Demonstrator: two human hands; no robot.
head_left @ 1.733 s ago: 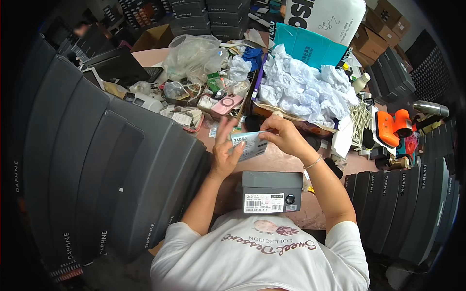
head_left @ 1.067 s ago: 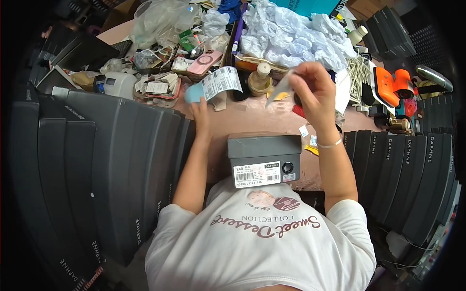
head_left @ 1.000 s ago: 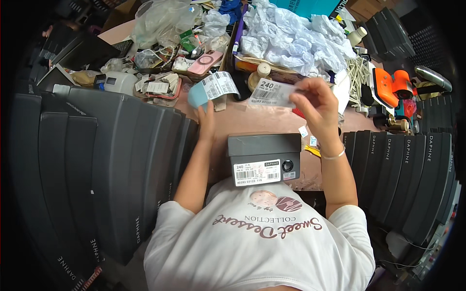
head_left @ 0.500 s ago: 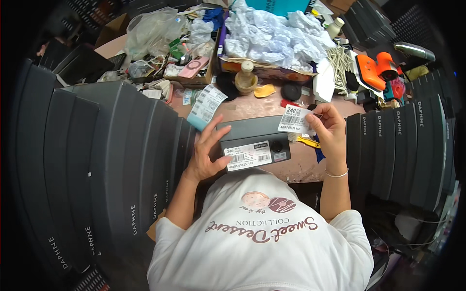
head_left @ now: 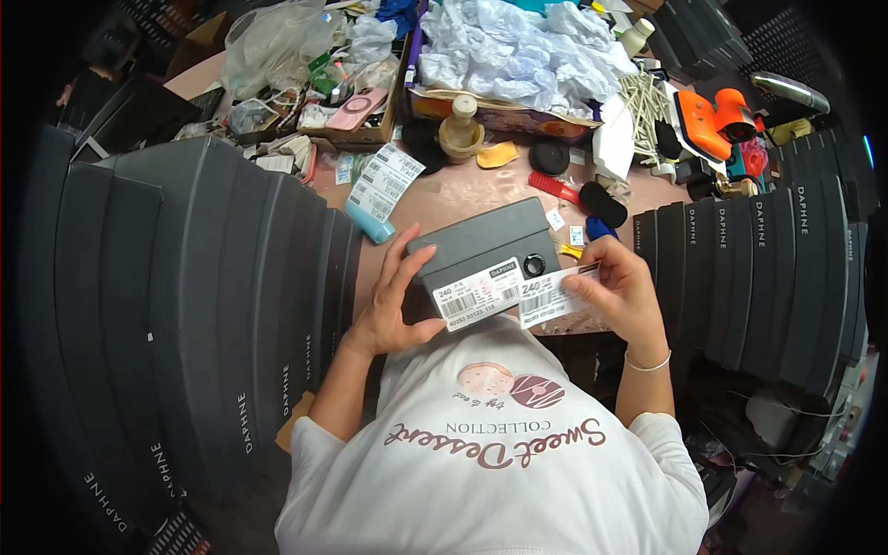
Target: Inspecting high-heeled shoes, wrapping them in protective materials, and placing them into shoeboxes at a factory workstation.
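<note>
A grey shoe box lies on the pink table in front of me, its near end carrying a white barcode label. My left hand grips the box's left side, thumb by the label. My right hand pinches a second white sticker label and holds it against the box's near end, beside the first label. A strip of labels on a blue roll lies on the table left of the box.
Stacks of dark grey shoe boxes rise on my left and also on my right. Behind the box lie a wooden stamp, a red comb, crumpled white tissue paper, an orange tool and a cluttered cardboard tray.
My right hand brought the loose label down from above the table to the box's near end. My left hand put the label roll on the table and took hold of the box.
</note>
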